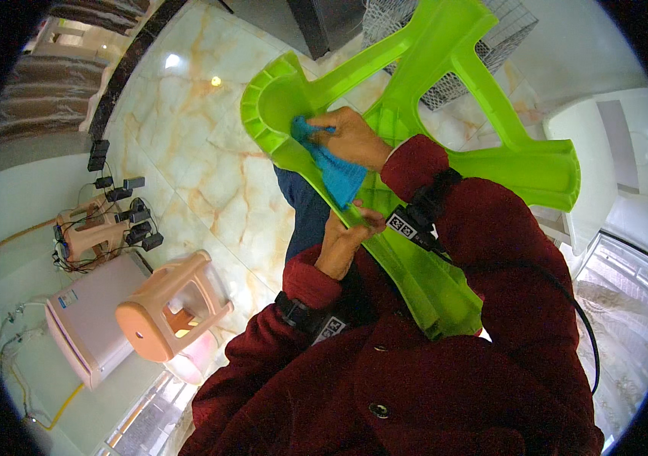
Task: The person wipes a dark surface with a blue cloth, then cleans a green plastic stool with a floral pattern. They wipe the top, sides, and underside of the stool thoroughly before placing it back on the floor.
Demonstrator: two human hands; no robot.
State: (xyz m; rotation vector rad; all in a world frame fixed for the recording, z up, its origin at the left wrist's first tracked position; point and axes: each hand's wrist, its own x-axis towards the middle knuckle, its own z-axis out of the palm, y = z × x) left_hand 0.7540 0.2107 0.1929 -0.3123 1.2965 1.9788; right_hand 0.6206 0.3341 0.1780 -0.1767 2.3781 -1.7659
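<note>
A bright green plastic stool (486, 171) is turned over before me, its hollow underside and legs facing up. My right hand (352, 137) grips a blue cloth (338, 174) and presses it against the inner side of one leg near its flared foot. The cloth's loose end hangs down along the leg's edge. Lower down, my left hand (347, 233) holds the stool's rim, fingers curled over the edge with the thumb side hidden. The hand with the cloth is slightly blurred. Part of the stool rests against my body.
On the left stand an orange plastic stool (144, 330), a white box-shaped appliance (93, 313), and a small stool (87, 233) covered with black power adapters and cables. A wire cage (444, 85) is behind the green stool. Marble-patterned tiles (204, 154) cover the floor.
</note>
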